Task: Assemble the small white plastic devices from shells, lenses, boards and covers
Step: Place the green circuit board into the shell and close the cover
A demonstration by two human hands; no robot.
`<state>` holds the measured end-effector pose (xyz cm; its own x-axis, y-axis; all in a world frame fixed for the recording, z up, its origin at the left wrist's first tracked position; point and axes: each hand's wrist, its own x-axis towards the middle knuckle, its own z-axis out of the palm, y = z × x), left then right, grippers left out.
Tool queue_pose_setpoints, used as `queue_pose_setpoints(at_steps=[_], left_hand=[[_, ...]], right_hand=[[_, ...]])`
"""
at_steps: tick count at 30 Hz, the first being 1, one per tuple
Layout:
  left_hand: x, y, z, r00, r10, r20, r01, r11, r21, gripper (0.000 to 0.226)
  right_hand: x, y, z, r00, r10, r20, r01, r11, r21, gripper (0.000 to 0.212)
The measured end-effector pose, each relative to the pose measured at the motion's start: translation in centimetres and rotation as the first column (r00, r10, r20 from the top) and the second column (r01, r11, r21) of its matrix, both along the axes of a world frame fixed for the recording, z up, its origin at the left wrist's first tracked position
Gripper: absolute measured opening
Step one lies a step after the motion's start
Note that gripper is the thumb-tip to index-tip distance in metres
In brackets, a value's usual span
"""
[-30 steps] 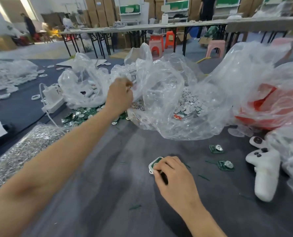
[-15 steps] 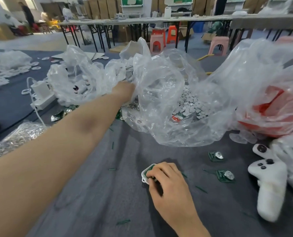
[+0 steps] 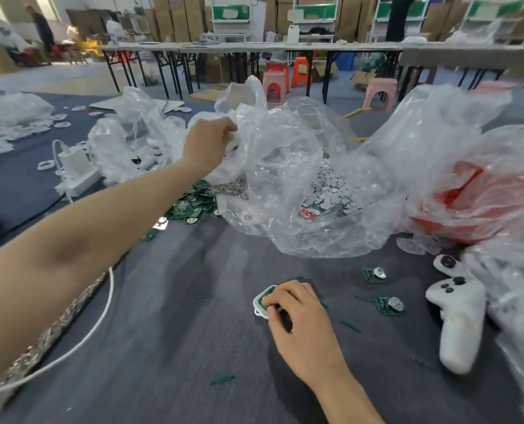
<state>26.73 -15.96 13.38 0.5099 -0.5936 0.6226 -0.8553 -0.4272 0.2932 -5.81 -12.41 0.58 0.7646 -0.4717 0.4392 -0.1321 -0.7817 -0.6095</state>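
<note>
The grey table (image 3: 169,347) is crowded at its far side. Crumpled clear bags (image 3: 285,166) are heaped across the middle, and one holds a mass of small white discs (image 3: 331,191). A red bag (image 3: 468,203) shows through more film on the right. A pile of green boards (image 3: 193,203) spills out from under the heap, partly hidden by the outstretched left forearm. Off to the left sit a white power block (image 3: 77,175) and a white cable (image 3: 101,313) that trails along the table beside a bag of silvery bits (image 3: 40,335). On the right a white game-style controller (image 3: 456,316) lies near two loose boards (image 3: 373,274), each with a round metal part. Beyond the table stand long tables (image 3: 254,47) and pink stools (image 3: 274,87).

The green-and-white panels on the far shelves carry marks too blurred to read.

The left hand (image 3: 208,145) is up at the rim of the clear bags with its fingers curled into the film. I cannot tell whether they grip the plastic or some part from inside. The right hand (image 3: 297,310) is down near the front of the table, well apart from the left. Its fingers are curled over a small white shell (image 3: 262,301) with a green board in it, holding it against the cloth. Only the shell's left edge peeks out.
</note>
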Motion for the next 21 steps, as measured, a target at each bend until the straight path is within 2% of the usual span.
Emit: queue_pose_setpoints(at_steps=[4, 10, 12, 13, 16, 18, 21], left_hand=[[-0.9, 1.8, 0.0, 0.976, -0.046, -0.214, 0.058, 0.997, 0.048, 0.018], [-1.2, 4.7, -1.9, 0.883, -0.039, -0.468, 0.074, 0.996, 0.056, 0.018], [-2.1, 5.5, -2.1, 0.866, -0.065, -0.496, 0.044, 0.998, -0.053, 0.017], [-2.9, 5.8, -2.0, 0.868, -0.089, -0.489, 0.013, 0.988, -0.156, 0.017], [-7.6, 7.3, -2.0, 0.838, -0.219, -0.501, -0.086, 0.852, -0.516, 0.017], [-12.1, 8.4, -3.2, 0.732, -0.392, -0.558, -0.068, 0.772, -0.632, 0.021], [-19.4, 9.9, -6.7, 0.445, -0.599, -0.666, -0.016, 0.738, -0.675, 0.026]], right_hand=[[-0.2, 0.1, 0.2, 1.0, -0.007, -0.03, 0.006, 1.0, -0.029, 0.009], [-0.6, 0.5, 0.2, 0.999, -0.04, -0.017, 0.039, 0.996, -0.081, 0.012], [-0.6, 0.5, 0.1, 0.999, -0.046, -0.005, 0.045, 0.996, -0.082, 0.013], [-0.6, 0.5, 0.1, 0.999, -0.049, 0.003, 0.049, 0.996, -0.075, 0.014], [-0.6, 0.5, 0.1, 0.999, -0.05, 0.014, 0.05, 0.998, -0.029, 0.014], [-0.7, 0.5, 0.3, 0.997, -0.059, 0.054, 0.054, 0.994, 0.096, 0.019], [-1.2, 0.1, 0.9, 0.969, -0.139, 0.204, 0.038, 0.901, 0.432, 0.027]])
